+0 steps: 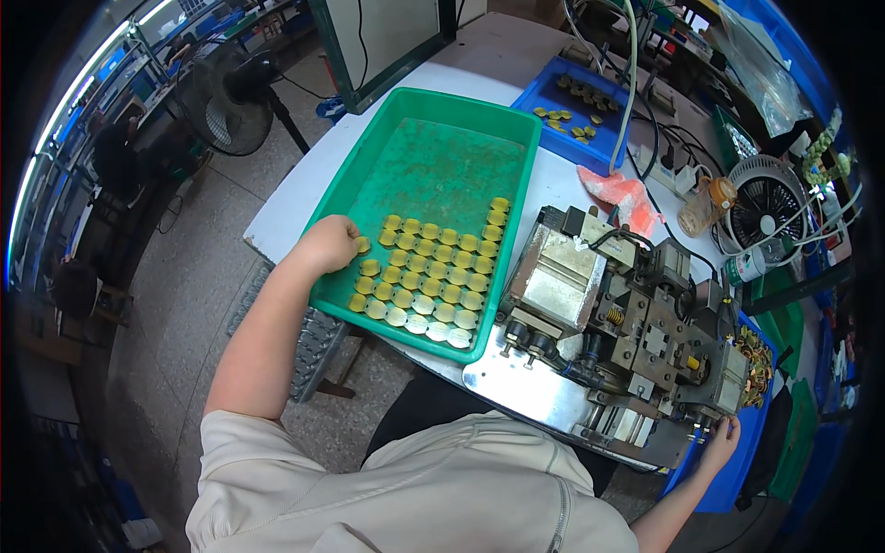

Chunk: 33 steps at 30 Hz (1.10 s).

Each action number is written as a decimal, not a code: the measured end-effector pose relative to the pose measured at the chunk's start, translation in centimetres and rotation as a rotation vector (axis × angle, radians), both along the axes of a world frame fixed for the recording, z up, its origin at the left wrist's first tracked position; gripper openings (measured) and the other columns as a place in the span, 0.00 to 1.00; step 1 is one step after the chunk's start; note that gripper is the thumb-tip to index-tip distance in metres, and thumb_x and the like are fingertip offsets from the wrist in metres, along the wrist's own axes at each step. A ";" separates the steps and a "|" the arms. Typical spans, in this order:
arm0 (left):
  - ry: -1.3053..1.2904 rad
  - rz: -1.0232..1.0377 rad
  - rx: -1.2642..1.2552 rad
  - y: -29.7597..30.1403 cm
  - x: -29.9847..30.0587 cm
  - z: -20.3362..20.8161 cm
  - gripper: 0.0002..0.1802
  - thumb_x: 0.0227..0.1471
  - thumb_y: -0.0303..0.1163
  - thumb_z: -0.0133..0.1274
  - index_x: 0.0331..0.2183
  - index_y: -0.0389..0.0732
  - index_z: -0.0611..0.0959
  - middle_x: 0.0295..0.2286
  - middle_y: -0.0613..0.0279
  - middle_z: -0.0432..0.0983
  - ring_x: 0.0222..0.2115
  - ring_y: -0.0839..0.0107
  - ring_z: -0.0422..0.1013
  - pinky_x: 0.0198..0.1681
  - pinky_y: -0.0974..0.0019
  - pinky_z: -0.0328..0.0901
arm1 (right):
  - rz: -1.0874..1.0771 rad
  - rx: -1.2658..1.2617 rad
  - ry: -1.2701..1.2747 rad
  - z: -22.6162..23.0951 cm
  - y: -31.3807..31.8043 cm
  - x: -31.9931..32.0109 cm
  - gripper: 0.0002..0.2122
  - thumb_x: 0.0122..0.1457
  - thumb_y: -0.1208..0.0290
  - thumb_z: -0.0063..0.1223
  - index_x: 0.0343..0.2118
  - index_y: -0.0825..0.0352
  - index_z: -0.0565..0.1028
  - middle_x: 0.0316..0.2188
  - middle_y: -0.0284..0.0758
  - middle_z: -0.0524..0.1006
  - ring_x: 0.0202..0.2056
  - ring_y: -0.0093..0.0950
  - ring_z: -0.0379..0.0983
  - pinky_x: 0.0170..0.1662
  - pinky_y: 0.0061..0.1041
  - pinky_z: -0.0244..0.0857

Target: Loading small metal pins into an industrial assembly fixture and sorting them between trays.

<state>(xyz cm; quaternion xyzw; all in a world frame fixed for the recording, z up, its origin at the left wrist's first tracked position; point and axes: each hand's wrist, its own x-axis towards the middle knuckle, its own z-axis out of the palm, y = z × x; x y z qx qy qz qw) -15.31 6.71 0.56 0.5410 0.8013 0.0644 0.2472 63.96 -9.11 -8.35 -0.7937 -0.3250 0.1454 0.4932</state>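
Left hand [329, 243] curled narrow at the left wall of the green tray [433, 120], fingertips on one gold disc [363, 245] at the left end of the disc rows; whether it pinches the disc or only touches it, cannot tell. Gold discs [433, 276] lie flat in neat overlapping rows across the near half of the tray, stacked up toward the right wall at the far end. Far half of the tray bare green. Tray sits on the white bench [304, 184], its near left corner overhanging the edge.

Right hand [721, 442] at the near right corner of the grey metal machine [608, 313], fingers bent against a small fitting there; open or closed on it, cannot tell. Machine sits on a steel plate [516, 382] just right of the tray. Pile of gold parts [758, 364] right of the machine, near the right hand.

Farther out: blue tray [553, 97] with scattered gold pieces at far centre, orange cloth [622, 195] between it and the machine, small desk fan [763, 205] at far right, floor fan [226, 101] at far left off the bench.
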 end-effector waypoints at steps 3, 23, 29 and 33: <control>-0.045 0.006 -0.030 0.3 -0.4 -0.8 0.08 0.52 0.25 0.56 0.35 0.34 0.86 0.26 0.63 0.80 0.22 0.71 0.74 0.31 0.67 0.72 | 0.004 -0.006 -0.007 -0.3 -0.1 0.4 0.16 0.67 0.68 0.52 0.54 0.69 0.73 0.38 0.36 0.78 0.35 0.22 0.73 0.40 0.18 0.69; -0.083 -0.039 0.027 0.8 0.1 -2.2 0.14 0.51 0.24 0.57 0.42 0.32 0.81 0.27 0.64 0.80 0.23 0.73 0.73 0.28 0.70 0.68 | 0.014 0.014 -0.002 -0.2 -0.3 -0.1 0.18 0.67 0.67 0.51 0.56 0.70 0.71 0.41 0.38 0.77 0.36 0.24 0.73 0.41 0.20 0.70; -0.039 -0.079 0.028 0.8 0.5 -1.3 0.17 0.50 0.24 0.56 0.45 0.32 0.79 0.27 0.63 0.81 0.24 0.73 0.74 0.29 0.71 0.68 | 0.019 -0.006 -0.021 -0.2 -0.3 0.0 0.18 0.67 0.66 0.51 0.57 0.70 0.70 0.41 0.38 0.77 0.36 0.24 0.73 0.41 0.20 0.70; -0.032 -0.092 0.026 0.8 0.5 -1.2 0.17 0.50 0.24 0.56 0.44 0.32 0.79 0.27 0.62 0.81 0.24 0.73 0.74 0.29 0.71 0.68 | 0.019 -0.003 -0.030 0.1 -0.3 -0.4 0.19 0.67 0.66 0.52 0.57 0.70 0.70 0.40 0.38 0.77 0.36 0.24 0.73 0.41 0.20 0.70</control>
